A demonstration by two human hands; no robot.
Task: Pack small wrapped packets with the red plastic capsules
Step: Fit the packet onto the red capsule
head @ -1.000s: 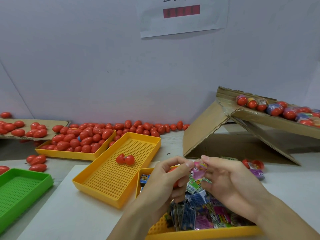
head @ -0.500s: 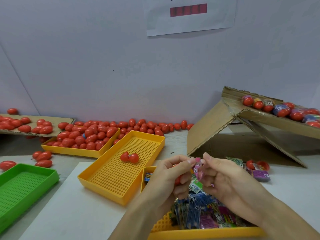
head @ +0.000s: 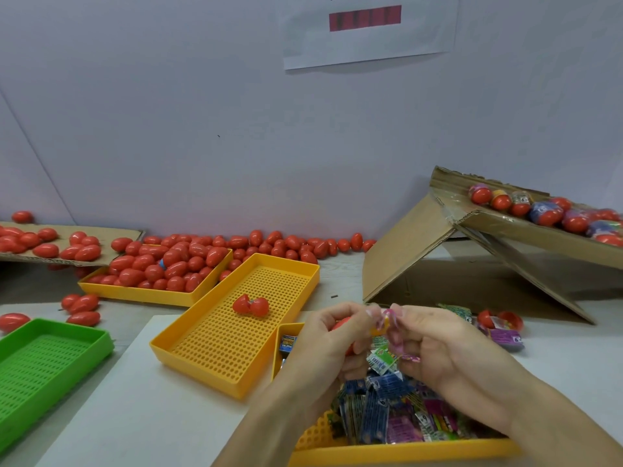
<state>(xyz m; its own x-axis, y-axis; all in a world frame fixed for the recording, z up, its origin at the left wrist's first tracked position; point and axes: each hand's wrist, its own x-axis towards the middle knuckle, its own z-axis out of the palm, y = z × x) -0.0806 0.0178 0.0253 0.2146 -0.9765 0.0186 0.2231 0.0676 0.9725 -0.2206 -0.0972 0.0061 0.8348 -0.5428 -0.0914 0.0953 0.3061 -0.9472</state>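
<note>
Landmark = yellow perforated tray (head: 215, 345), centre of table. An open red capsule (head: 251, 305) lies in its far half. Just right of it, touching, a 2nd yellow tray (head: 397, 451) full of wrapped packets (head: 377, 412). Above that tray, both hands meet: left hand (head: 323, 345) grips a red capsule (head: 341, 323), mostly hidden by fingers; right hand (head: 435, 345) pinches a pink packet (head: 386, 318) at its fingertips, touching the capsule. Behind-left of landmark, a 3rd yellow tray (head: 141, 294) heaped w/ closed red capsules (head: 168, 264). Left, well apart: green tray (head: 43, 358). Far right: tilted cardboard box (head: 414, 244) w/ filled capsules (head: 546, 210) on top.
</note>
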